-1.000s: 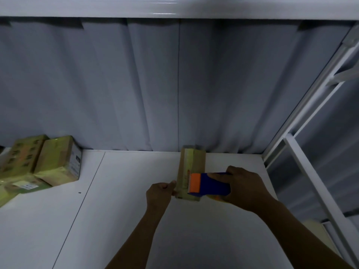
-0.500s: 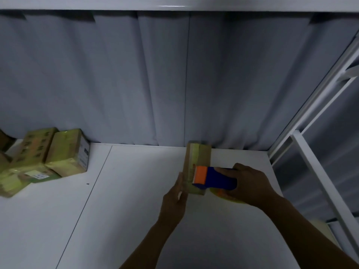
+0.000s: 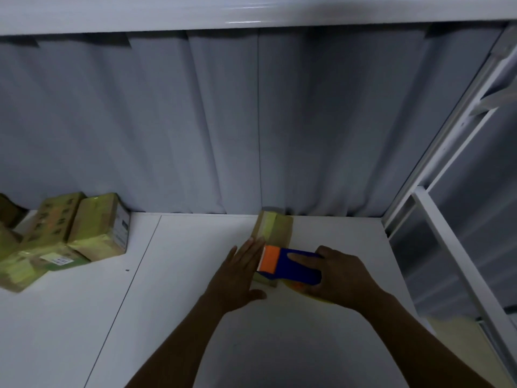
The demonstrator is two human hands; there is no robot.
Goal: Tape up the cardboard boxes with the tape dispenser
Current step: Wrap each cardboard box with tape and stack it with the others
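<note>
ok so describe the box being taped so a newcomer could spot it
Start at the white table in front of the grey curtain. The box lies alone by the curtain, right of centre, between the left hand and the right hand gripping the blue and orange tape dispenser. Other boxes are piled at the far left.

- We see a narrow brown cardboard box (image 3: 275,229) lying on the white table (image 3: 173,303), its far end against the pale grey curtain (image 3: 223,121).
- Our left hand (image 3: 237,278) lies flat with straight fingers against the box's left side.
- Our right hand (image 3: 338,275) grips the blue tape dispenser with the orange toothed end (image 3: 288,264) over the box's near end (a yellowish roll shows beneath it).
- A cluster of taped brown cardboard boxes (image 3: 70,236) sits well apart at the table's far left.
</note>
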